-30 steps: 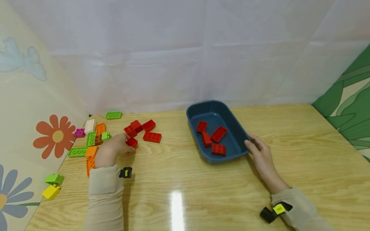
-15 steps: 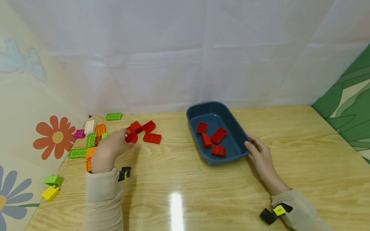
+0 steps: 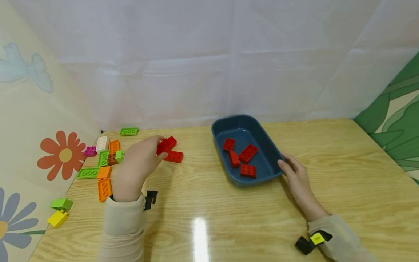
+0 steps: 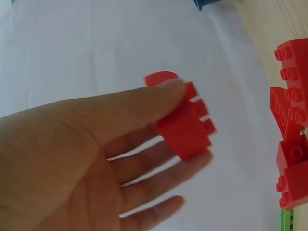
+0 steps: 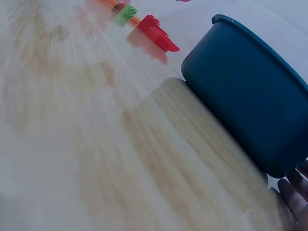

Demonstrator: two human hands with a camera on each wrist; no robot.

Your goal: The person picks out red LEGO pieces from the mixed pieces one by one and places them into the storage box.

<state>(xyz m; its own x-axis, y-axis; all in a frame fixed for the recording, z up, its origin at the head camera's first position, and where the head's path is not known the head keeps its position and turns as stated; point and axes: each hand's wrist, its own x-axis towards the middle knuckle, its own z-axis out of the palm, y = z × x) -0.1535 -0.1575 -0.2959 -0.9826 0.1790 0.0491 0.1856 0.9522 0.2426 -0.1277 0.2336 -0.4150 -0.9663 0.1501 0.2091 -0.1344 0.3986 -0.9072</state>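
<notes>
My left hand (image 3: 139, 163) is lifted over the left part of the table and pinches a red toy brick (image 4: 185, 127) between thumb and fingers. In the head view the hand largely hides that brick. Just beyond its fingertips lie loose red bricks (image 3: 174, 157), also at the right edge of the left wrist view, where a studded red brick (image 4: 294, 82) shows. My right hand (image 3: 296, 178) grips the near right corner of a dark blue bin (image 3: 270, 145), thumb over the rim. Several red bricks (image 3: 248, 153) lie inside the bin.
Green, orange, white, brown and magenta bricks cluster at the left, among them an orange brick (image 3: 104, 190). A lone green brick (image 3: 129, 131) lies at the back. Nearer the front left are a yellow brick (image 3: 58, 218) and a green one. A white sheet (image 3: 196, 72) hangs behind the table.
My left hand has picked the red brick up off the table and moved slightly right and up with it. The right hand and the bin have stayed in place.
</notes>
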